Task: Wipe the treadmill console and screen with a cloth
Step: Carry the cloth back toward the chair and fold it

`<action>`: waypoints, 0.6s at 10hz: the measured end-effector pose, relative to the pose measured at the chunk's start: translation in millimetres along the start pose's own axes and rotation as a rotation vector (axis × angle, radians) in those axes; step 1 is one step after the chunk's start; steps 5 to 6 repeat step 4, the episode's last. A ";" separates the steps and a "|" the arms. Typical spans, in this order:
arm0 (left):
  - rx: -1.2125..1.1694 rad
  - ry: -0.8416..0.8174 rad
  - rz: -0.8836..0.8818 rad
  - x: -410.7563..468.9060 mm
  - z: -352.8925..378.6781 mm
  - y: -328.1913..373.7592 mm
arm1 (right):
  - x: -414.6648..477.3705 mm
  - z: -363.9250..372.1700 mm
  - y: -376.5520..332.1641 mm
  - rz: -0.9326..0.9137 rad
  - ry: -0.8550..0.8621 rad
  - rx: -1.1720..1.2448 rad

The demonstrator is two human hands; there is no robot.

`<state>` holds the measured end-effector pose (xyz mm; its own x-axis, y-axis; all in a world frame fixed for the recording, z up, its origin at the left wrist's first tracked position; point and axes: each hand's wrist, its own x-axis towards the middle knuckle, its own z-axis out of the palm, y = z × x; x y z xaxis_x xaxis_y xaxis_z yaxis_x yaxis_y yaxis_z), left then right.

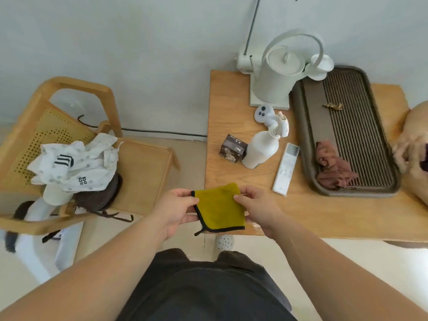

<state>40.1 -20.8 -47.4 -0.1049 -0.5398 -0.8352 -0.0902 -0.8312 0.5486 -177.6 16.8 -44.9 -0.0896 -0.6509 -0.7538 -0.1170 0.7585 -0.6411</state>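
The folded yellow cloth (220, 208) is held up over the near left corner of the wooden table (324, 218). The left hand (178, 210) pinches its left edge between thumb and fingers, and the right hand (257, 208) pinches its right edge likewise. It looks light, soft and limp, apt to droop wherever unheld, so bunching the folded layers under a flat palm should suit wiping; no treadmill console or screen is in view.
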 end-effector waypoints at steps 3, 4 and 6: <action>0.141 0.132 -0.035 6.2 25.1 -30.7 | 22.5 -14.4 19.9 0.002 -0.106 -0.253; 0.177 0.152 -0.022 4.5 23.1 -23.1 | 26.3 -20.5 10.4 -0.015 -0.091 -0.354; 0.177 0.152 -0.022 4.5 23.1 -23.1 | 26.3 -20.5 10.4 -0.015 -0.091 -0.354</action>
